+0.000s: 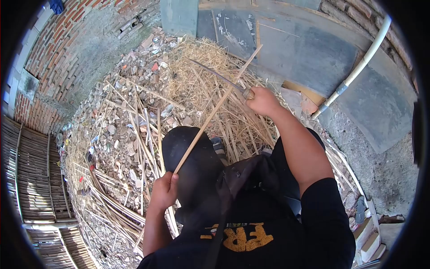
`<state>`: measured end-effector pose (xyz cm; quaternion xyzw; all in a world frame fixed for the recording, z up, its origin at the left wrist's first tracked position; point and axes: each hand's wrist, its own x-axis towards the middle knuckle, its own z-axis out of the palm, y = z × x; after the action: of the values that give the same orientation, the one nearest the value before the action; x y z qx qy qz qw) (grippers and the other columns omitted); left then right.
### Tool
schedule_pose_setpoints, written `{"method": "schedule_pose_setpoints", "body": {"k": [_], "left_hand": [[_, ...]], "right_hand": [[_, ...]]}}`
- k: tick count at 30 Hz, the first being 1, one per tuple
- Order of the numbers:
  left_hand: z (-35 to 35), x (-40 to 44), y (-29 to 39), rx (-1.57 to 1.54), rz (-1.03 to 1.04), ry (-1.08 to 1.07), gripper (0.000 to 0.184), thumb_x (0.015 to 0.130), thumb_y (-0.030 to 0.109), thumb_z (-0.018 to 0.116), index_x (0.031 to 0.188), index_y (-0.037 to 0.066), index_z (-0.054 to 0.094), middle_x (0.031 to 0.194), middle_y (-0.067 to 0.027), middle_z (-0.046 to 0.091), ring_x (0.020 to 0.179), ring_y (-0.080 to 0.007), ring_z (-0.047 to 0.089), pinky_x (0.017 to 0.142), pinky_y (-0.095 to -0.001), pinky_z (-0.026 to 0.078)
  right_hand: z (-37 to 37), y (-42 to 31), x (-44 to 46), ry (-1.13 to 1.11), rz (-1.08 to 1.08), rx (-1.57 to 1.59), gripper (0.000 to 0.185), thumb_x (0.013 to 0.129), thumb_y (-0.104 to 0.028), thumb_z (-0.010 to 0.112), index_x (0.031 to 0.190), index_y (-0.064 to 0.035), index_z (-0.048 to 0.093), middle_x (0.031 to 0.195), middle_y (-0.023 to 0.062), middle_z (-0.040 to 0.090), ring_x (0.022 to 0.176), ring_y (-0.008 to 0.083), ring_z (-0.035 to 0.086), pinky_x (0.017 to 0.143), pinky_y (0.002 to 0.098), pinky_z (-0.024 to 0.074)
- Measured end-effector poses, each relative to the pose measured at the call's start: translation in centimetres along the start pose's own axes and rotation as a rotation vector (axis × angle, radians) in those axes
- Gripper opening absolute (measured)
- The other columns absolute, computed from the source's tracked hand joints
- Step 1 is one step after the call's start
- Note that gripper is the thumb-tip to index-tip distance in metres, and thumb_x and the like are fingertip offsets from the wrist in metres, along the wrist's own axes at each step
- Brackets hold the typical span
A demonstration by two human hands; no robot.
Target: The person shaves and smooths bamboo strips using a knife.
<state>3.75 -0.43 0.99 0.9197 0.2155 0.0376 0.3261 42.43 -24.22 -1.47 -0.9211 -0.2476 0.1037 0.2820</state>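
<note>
The left hand pinches the near end of a long strip, which slants forward-right across the knife gripped in the closed right hand.

1. The strip is pale tan; the blade is dark grey.
2. The shirt is black, with yellow-orange lettering.
3. The straw is golden yellow.
4. The brick wall mixes orange-red rows with grey patches.
5. The boards are blue-grey, one flecked with white.
6. The pipe is cream, banded in grey.
7. The slatted screen is striped in browns.
8. The cloth is deep blue.
</note>
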Motion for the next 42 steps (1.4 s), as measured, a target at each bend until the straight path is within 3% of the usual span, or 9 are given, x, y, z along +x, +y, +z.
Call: {"method": "schedule_pose_setpoints", "body": {"k": [8,14,21,24,25,28,29,38,42], "left_hand": [[0.2,0.4,-0.2,-0.003,-0.002,-0.033,0.040,0.109,0.030,0.053,0.082,0.000,0.053,0.065,-0.0258,0.055,0.063,-0.0493,0.058,0.058,-0.0505,0.043],[0.0,0.1,-0.4,0.006,0.012,-0.005,0.039,0.109,0.029,0.054,0.082,0.000,0.052,0.066,-0.0265,0.055,0.064,-0.0498,0.058,0.057,-0.0509,0.043],[0.4,0.5,-0.3,-0.007,0.025,-0.026,0.039,0.108,0.028,0.054,0.081,0.001,0.052,0.065,-0.0262,0.055,0.064,-0.0493,0.059,0.057,-0.0512,0.043],[0.4,-0.1,-0.1,0.001,0.001,-0.016,0.038,0.108,0.028,0.055,0.081,0.001,0.053,0.065,-0.0257,0.055,0.063,-0.0489,0.059,0.057,-0.0510,0.043],[0.4,0.2,0.1,0.005,0.001,-0.001,0.038,0.108,0.028,0.055,0.081,0.001,0.053,0.065,-0.0256,0.055,0.063,-0.0487,0.059,0.057,-0.0509,0.043],[-0.6,0.1,0.5,0.063,0.020,-0.008,0.038,0.107,0.028,0.056,0.081,0.001,0.053,0.064,-0.0252,0.055,0.063,-0.0487,0.059,0.057,-0.0507,0.044],[-0.9,0.2,0.6,0.064,0.015,-0.016,0.038,0.107,0.028,0.056,0.081,0.001,0.053,0.064,-0.0249,0.055,0.062,-0.0482,0.058,0.058,-0.0500,0.044],[-0.3,0.8,0.0,-0.049,-0.005,-0.064,0.042,0.109,0.031,0.054,0.081,0.000,0.052,0.064,-0.0241,0.054,0.059,-0.0444,0.056,0.057,-0.0477,0.043],[-0.2,0.5,-0.3,-0.035,0.005,-0.033,0.042,0.109,0.031,0.054,0.081,0.000,0.052,0.064,-0.0241,0.054,0.059,-0.0446,0.056,0.057,-0.0479,0.043]], "right_hand": [[-0.6,-5.1,-4.6,-0.235,-0.235,-0.155,0.033,0.079,-0.026,0.072,0.105,-0.0064,0.074,0.092,0.0219,0.073,0.092,0.0415,0.071,0.082,0.0501,0.0558],[1.1,-1.5,-1.2,0.033,-0.063,-0.004,0.030,0.078,-0.026,0.072,0.102,-0.0081,0.075,0.089,0.0211,0.072,0.092,0.0405,0.071,0.082,0.0508,0.0561],[0.0,-6.0,-5.8,-0.090,-0.346,-0.189,0.021,0.079,-0.027,0.072,0.090,-0.0092,0.070,0.082,0.0185,0.071,0.084,0.0420,0.071,0.077,0.0526,0.0560],[-0.7,-4.3,-3.3,-0.185,-0.027,0.033,0.027,0.081,-0.026,0.070,0.100,-0.0069,0.074,0.100,0.0171,0.075,0.097,0.0387,0.072,0.087,0.0476,0.0575],[1.1,-1.6,-0.7,-0.081,0.040,0.022,0.033,0.082,-0.026,0.069,0.107,-0.0054,0.074,0.107,0.0202,0.075,0.100,0.0397,0.071,0.090,0.0473,0.0574],[0.8,0.8,0.4,0.002,0.035,-0.048,0.040,0.083,-0.027,0.068,0.115,-0.0042,0.073,0.109,0.0235,0.074,0.101,0.0407,0.071,0.091,0.0477,0.0572],[1.6,1.6,0.5,0.096,-0.029,-0.045,0.038,0.080,-0.028,0.071,0.111,-0.0061,0.075,0.096,0.0239,0.074,0.094,0.0412,0.071,0.085,0.0490,0.0566],[-0.5,-5.7,-5.4,-0.143,-0.262,-0.194,0.025,0.079,-0.026,0.072,0.100,-0.0113,0.075,0.084,0.0184,0.072,0.086,0.0400,0.071,0.080,0.0516,0.0561],[-0.3,-3.3,-2.5,-0.126,-0.075,-0.001,0.033,0.080,-0.026,0.071,0.110,-0.0126,0.075,0.099,0.0188,0.075,0.096,0.0379,0.072,0.086,0.0494,0.0577]]}}
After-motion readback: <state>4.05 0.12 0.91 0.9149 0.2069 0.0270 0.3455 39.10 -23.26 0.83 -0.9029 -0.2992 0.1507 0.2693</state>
